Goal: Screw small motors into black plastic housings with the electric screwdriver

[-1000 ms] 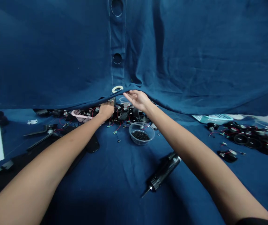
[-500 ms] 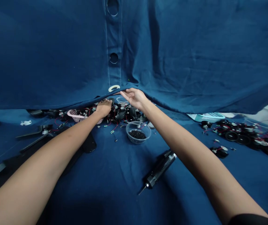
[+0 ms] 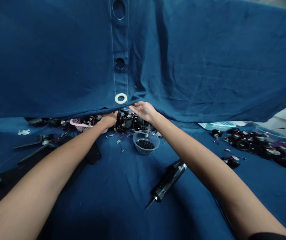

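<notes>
My blue shirt front (image 3: 58, 60) hangs across the upper view and hides the far part of the work surface. A white ring (image 3: 121, 98) sits at its lower hem. My left hand (image 3: 110, 119) rests at the left side of a heap of black electronic parts with red wires (image 3: 128, 121), its fingers hidden beneath the hem. My right hand (image 3: 144, 111) reaches out palm down with fingers spread, just above the heap, holding nothing visible. Below the heap stands a clear bowl of small black pieces (image 3: 145, 141). A black electric screwdriver (image 3: 169, 181) lies nearer me.
A pink plastic basket (image 3: 79, 125) sits left of the heap on the blue cloth (image 3: 123, 213). Black parts and bars (image 3: 41, 141) lie to the left. Round black parts with red wires (image 3: 254, 148) and a teal tray (image 3: 217, 125) are to the right.
Both hands have dropped slightly toward the heap, and my left hand is further under the shirt hem. The whole scene has shifted slightly left in view, and the white ring shows more fully.
</notes>
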Available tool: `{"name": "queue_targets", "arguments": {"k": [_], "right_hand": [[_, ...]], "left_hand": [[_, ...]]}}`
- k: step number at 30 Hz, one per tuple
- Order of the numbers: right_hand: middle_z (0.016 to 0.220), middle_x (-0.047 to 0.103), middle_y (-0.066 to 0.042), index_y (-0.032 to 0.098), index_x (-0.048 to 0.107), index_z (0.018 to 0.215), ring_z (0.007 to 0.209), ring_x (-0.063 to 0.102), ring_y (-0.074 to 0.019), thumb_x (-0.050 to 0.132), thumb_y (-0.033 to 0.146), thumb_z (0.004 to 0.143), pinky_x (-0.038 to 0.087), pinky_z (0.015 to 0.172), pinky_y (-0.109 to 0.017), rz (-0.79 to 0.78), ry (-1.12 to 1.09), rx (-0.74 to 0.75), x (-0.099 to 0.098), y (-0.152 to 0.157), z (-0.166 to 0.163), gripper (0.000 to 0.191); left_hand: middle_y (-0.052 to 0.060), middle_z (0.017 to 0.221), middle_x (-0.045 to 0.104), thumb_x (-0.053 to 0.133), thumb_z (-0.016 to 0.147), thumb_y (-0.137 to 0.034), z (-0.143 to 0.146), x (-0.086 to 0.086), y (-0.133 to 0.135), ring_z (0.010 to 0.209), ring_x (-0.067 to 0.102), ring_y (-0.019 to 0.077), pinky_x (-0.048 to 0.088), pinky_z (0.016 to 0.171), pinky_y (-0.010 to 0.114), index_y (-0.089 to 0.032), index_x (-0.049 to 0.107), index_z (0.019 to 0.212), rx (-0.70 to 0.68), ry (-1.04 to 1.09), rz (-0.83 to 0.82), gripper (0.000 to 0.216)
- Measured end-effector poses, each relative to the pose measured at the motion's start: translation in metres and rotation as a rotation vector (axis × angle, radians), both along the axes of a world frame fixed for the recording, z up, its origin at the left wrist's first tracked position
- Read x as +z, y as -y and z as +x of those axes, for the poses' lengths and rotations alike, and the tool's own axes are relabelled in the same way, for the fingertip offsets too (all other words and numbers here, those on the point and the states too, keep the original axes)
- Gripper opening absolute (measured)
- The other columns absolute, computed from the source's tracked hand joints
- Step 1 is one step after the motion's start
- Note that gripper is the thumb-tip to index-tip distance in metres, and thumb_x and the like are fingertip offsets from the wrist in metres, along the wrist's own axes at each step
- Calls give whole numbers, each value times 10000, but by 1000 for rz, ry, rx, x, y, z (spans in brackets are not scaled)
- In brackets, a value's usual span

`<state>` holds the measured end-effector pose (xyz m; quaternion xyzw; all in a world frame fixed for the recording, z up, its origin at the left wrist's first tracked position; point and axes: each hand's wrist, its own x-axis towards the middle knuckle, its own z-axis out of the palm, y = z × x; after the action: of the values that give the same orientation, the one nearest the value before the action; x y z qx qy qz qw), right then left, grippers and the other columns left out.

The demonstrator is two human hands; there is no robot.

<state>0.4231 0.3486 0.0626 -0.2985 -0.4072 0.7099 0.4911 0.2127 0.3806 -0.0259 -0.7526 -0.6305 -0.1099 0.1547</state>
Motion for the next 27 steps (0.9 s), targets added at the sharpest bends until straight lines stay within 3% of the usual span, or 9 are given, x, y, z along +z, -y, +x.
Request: {"name": "queue_targets", "arguments": {"k": [2, 5, 10, 19, 23, 27], "right_hand": [[937, 659, -56, 98, 580, 941, 853, 665, -130, 495, 138, 949, 582, 735, -269, -21, 67, -2, -9, 0, 1, 94], [1092, 632, -74, 127, 588, 1142, 908, 645, -162, 564, 299, 942, 567, 755, -337, -84, 221, 0, -24, 0, 5, 265], [1187, 599, -95, 143, 567, 1212, 1006, 621, -199, 576, 328, 932, 543, 840, -401, -200, 578, 25, -44, 2, 31, 336], [1196, 595, -98, 142, 565, 1216, 1018, 617, -204, 575, 337, 932, 536, 854, -410, -103, 934, -132, -77, 17, 127, 345], [1167, 606, -95, 137, 572, 1200, 987, 625, -193, 571, 339, 934, 544, 831, -392, -22, 989, -184, -88, 28, 161, 334], [1084, 632, -76, 131, 592, 1148, 904, 639, -166, 563, 354, 939, 554, 778, -358, 112, 1088, -269, -91, 38, 184, 307]], "left_hand": [[123, 1372, 482, 570, 930, -344, 2, 0, 8, 1230, 503, 282, 431, 1018, 524, -173, 481, 1331, 2, 0, -3, 445], [119, 1352, 504, 566, 931, -360, 5, 0, 19, 1220, 512, 274, 428, 1022, 514, -164, 517, 1290, 22, 1, -15, 412], [119, 1332, 527, 556, 933, -396, 9, 0, 28, 1216, 518, 275, 408, 1034, 530, -153, 540, 1267, 66, 4, -38, 413], [116, 1290, 554, 565, 928, -389, 17, -16, 37, 1192, 531, 265, 404, 1032, 522, -147, 563, 1227, 71, -36, 1, 385], [114, 1193, 606, 566, 917, -362, 19, -29, 58, 1158, 544, 271, 338, 1056, 548, -129, 589, 1169, 52, -49, 78, 344], [230, 1223, 587, 544, 857, -203, 20, -36, 88, 1202, 504, 345, 279, 1063, 526, -40, 583, 1181, -39, -43, 177, 364]]}}
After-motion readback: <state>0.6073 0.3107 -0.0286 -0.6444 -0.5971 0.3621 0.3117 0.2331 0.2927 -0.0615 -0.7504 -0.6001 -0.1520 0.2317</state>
